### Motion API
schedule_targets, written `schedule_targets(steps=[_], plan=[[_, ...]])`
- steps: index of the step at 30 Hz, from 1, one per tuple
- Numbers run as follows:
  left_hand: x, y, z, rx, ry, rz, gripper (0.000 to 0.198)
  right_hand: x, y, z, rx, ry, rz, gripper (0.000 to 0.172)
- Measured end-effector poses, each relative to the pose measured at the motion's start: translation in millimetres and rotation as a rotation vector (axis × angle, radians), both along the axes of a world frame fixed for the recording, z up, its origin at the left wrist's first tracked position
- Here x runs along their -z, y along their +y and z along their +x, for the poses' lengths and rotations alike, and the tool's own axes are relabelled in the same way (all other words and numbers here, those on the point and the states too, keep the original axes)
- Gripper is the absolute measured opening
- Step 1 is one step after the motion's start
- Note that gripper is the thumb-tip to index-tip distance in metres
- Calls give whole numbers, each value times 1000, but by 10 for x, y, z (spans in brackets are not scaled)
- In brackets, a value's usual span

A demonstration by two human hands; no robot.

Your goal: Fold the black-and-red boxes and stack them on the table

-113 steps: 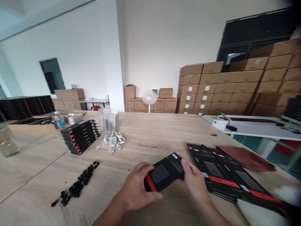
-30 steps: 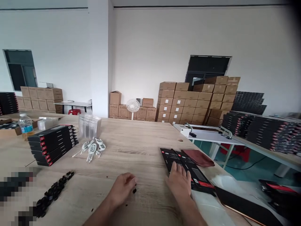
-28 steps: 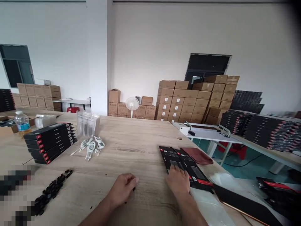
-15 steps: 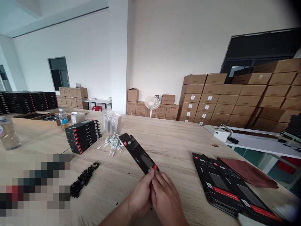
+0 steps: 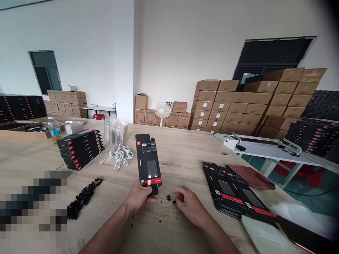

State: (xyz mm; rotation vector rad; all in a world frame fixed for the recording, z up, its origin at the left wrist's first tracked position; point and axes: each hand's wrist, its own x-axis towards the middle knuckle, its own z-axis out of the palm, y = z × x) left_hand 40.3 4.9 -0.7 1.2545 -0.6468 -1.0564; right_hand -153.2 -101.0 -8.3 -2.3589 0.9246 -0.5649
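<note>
My left hand (image 5: 140, 195) grips the bottom end of a black packaging box (image 5: 143, 160), held tilted up over the table. The box has a clear window, a red band and flaps standing out at its top. To its right, my right hand (image 5: 189, 204) is low over the tabletop, fingers curled but apart, with nothing visible in them. Small black pieces (image 5: 168, 198) lie right by its fingertips. A heap of similar black pieces (image 5: 83, 198) is on the left. Flat black box sleeves (image 5: 224, 192) lie stacked on the right.
White coiled cables (image 5: 119, 157), clear plastic trays (image 5: 116, 131) and a stack of filled-out black boxes (image 5: 81, 149) stand farther back left, near a water bottle (image 5: 54, 129). A brown cloth (image 5: 251, 177) and a white plastic bag (image 5: 262, 234) lie at right.
My hands, together at the box's lower end before, have parted. The right one has moved away to the small black pieces; the left keeps the box, now more upright. The view has swung right.
</note>
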Motion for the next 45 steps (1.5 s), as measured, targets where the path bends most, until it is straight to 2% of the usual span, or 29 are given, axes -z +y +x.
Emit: schedule_targets(steps=[6, 10, 15, 19, 22, 28, 37, 39, 45], plan=[[75, -24, 44, -12, -156, 10, 12, -55, 41, 16, -66, 39, 43, 18], [135, -43, 40, -43, -249, -29, 21, -78, 53, 30, 7, 74, -23, 22], [170, -55, 46, -75, -330, -138, 30, -118, 124, 54, -12, 169, -95, 14], [170, -62, 45, -23, -328, -182, 47, -121, 138, 63, -15, 174, -144, 16], [167, -66, 42, 0, -289, -179, 51, -110, 104, 58, 11, 168, -136, 23], [175, -77, 53, -17, -244, -145, 50, -80, 43, 67, 134, 161, -120, 22], [211, -93, 46, -8, -262, -116, 46, -105, 87, 85, 88, 240, -202, 13], [193, -77, 7, 9, -278, -115, 44, -113, 129, 130, 81, 217, -221, 14], [102, -18, -185, 62, -324, -119, 37, -128, 305, 322, 3, -59, -165, 12]])
